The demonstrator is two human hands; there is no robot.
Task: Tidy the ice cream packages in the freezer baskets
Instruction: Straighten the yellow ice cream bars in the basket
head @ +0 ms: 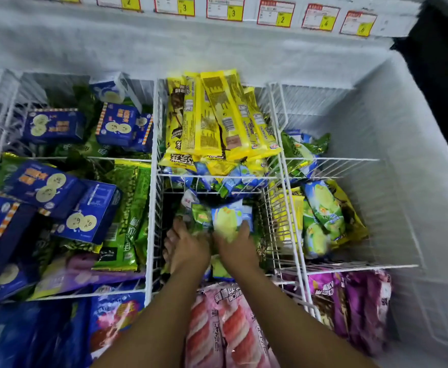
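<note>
Both hands reached into the middle basket [154,208], probably to gather its loose packs into 1 neat stack. The right hand [237,248] gripped a blue-green pack [229,221], lifted slightly above the rest. The left hand [187,248] lay among green packs [200,216] just beside it; whether it gripped any I could not tell. Behind, yellow bars [217,118] lay stacked lengthwise. The left baskets held blue boxes [53,126], the right one more blue-green packs.
</note>
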